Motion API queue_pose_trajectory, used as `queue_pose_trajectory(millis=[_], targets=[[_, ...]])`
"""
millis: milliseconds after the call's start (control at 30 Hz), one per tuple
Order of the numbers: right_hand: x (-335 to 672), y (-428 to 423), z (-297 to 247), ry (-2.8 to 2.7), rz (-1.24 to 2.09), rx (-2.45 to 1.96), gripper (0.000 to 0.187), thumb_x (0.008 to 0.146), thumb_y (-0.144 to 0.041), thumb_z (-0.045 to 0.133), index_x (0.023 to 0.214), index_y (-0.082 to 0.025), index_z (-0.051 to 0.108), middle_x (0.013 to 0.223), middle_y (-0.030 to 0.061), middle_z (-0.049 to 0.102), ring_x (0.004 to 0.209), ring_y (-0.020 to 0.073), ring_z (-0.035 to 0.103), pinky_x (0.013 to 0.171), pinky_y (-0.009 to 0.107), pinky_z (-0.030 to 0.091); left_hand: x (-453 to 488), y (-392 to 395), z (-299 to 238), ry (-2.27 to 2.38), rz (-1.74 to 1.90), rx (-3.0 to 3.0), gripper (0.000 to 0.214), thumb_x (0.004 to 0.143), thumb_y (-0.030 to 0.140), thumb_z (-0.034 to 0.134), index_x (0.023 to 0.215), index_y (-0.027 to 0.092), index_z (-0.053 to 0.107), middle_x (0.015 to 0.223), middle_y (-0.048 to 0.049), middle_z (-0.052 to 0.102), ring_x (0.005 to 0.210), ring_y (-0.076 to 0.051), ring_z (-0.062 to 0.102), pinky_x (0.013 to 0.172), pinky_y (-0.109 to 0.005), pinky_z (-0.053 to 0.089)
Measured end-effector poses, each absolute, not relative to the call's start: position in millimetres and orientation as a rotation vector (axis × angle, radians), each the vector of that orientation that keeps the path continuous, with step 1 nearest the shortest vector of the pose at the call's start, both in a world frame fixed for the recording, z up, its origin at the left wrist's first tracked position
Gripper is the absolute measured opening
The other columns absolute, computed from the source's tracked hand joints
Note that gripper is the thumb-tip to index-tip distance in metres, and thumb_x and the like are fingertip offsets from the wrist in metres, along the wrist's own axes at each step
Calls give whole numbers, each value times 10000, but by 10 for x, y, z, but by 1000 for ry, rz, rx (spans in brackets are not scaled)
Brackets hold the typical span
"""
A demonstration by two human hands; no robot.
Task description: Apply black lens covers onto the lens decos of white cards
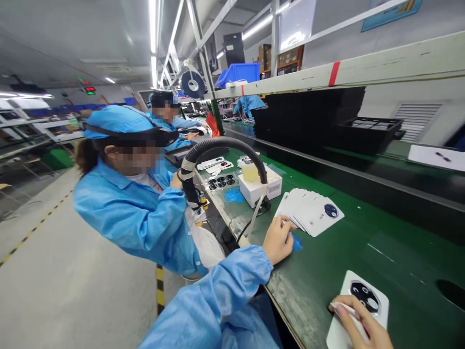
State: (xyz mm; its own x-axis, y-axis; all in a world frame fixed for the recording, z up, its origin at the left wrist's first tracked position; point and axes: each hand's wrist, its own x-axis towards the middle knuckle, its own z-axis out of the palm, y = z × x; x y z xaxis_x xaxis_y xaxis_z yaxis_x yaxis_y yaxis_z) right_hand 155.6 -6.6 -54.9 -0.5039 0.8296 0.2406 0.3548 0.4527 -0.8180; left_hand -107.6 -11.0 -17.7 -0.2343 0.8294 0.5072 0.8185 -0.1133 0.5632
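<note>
My right hand [363, 325] grips a slim white pointed tool [343, 306], perhaps tweezers, at the lower right. Beneath it a white phone back cover [382, 317] lies on the green table, its black camera ring [364, 295] facing up. My left hand [278, 241] rests near the table edge with its fingers curled together; what they hold, if anything, is hidden. A scrap of blue film [297, 242] shows beside that hand. Just beyond its fingertips lies a fanned stack of white phone back covers [312, 213], the top one with a dark camera ring.
A white box [259, 186] carries a jar of yellowish liquid [250, 172]. A black hose [225, 141] arches over it. Black camera rings [221, 182] and more blue film [234, 195] lie beyond. A co-worker in blue [138, 203] sits at left. Black trays [308, 118] stand behind.
</note>
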Motion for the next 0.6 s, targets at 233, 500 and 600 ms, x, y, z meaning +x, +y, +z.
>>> queue_pose_trajectory(millis=[233, 500, 600], targets=[[1535, -239, -83, -1574, 1206, -1045, 273, 830, -470, 630, 879, -202, 648, 781, 35, 641, 605, 148, 563, 583, 246, 478, -487, -226, -111, 1455, 1252, 2050, 77, 873, 157, 525, 906, 202, 579, 1042, -72, 569, 1021, -188, 551, 933, -343, 452], [1730, -29, -29, -1182, 1249, -1122, 285, 840, -470, 613, 893, -190, 601, 693, -4, 568, 574, 133, 490, 558, 273, 423, -171, -360, -180, 1289, 1050, 1973, 137, 933, 262, 487, 1041, 199, 542, 1097, -83, 584, 1062, -205, 564, 914, -368, 457], [1789, 23, -37, -1110, 1253, -1146, 254, 833, -433, 643, 881, -186, 605, 732, 1, 581, 625, 137, 507, 564, 264, 413, -141, -349, -242, 1440, 917, 2002, 610, 821, 382, 656, 1332, 184, 389, 1389, -156, 444, 1328, -323, 374, 1082, -518, 303]])
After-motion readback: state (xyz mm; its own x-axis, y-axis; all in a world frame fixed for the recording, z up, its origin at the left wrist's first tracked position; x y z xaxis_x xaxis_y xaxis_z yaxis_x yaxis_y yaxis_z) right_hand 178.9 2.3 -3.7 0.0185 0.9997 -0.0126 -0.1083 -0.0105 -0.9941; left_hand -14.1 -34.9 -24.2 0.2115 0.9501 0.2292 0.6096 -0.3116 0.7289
